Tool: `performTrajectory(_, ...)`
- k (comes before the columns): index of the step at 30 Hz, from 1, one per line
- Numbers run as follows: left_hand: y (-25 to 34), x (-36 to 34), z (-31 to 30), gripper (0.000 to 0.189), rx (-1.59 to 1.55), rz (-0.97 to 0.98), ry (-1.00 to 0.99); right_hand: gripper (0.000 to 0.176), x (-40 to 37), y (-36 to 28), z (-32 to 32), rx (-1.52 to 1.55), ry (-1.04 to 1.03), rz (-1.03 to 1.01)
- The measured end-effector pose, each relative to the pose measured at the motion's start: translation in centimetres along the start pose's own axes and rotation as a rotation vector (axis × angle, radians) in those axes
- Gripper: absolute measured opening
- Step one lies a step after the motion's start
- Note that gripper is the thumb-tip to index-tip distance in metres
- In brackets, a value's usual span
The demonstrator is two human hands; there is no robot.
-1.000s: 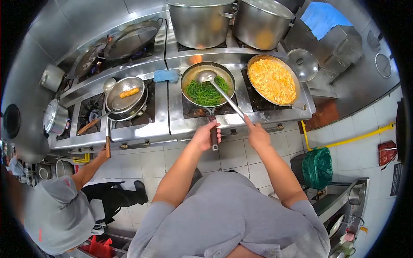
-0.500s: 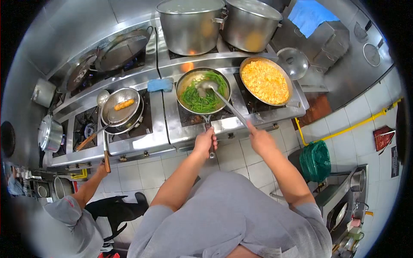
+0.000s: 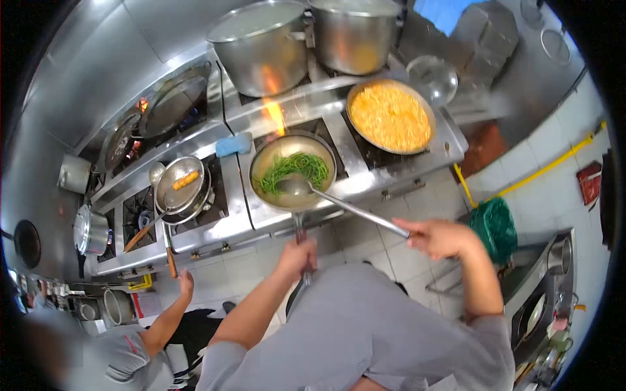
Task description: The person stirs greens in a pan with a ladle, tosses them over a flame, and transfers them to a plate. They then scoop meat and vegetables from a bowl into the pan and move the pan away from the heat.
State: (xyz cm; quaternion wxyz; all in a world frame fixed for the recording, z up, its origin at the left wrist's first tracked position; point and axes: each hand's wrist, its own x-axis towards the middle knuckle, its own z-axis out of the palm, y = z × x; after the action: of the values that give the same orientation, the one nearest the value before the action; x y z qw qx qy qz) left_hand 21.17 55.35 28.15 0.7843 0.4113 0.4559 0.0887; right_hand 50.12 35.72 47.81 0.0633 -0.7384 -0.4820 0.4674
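Head camera, single view: fisheye, worn high, facing forward and steeply down; stove range (image 3: 240, 203) near, left hand (image 3: 297, 255) and right hand (image 3: 440, 238) mid-frame.

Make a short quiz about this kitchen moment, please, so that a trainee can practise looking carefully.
1. Multiple choice: what does the left hand grip?
A) the handle of the pan of green vegetables
B) a pot lid
C) a blue cloth
2. True or false: the right hand holds the ladle, and its bowl lies in the pan of yellow food.
3. Short answer: what burns just behind the pan of green vegetables?

Key
1. A
2. False: the bowl of the ladle lies in the pan of green vegetables.
3. An open orange flame.
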Motion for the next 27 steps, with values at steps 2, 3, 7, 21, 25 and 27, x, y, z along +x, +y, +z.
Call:
performTrajectory(2, 1.8, 2.8, 0.0, 0.010, -0.056, 0.056, -0.031, 0.062, 1.9, 1.3, -0.8, 0.035, -0.022, 0.052)
performTrajectory(3, 2.4, 4.5, -0.1, 0.010, -0.093, 0.082, -0.036, 0.063, 3.9, 2.2, -0.6, 0.041, -0.005, 0.012)
performTrajectory(7, 0.2, 0.4, 1.7, 0.010, 0.005, 0.174, 0.007, 0.060, 9.4, 4.5, 3.8, -0.311, 0.409, -0.103)
performTrajectory(21, -0.6, -4.5, 5.2, 0.007, -0.106, 0.063, 0.065, 0.059, 6.8, 4.5, 4.9, -0.217, 0.374, -0.009)
performTrajectory(25, 1.2, -2.4, 2.6, 0.007, -0.056, 0.075, -0.033, 0.057, 3.0, 6.5, 3.5, -0.094, 0.345, -0.222)
performTrajectory(27, 3.1, 0.3, 2.7, 0.006, -0.092, 0.080, -0.025, 0.057, 3.2, 6.3, 2.4, -0.090, 0.294, -0.207)
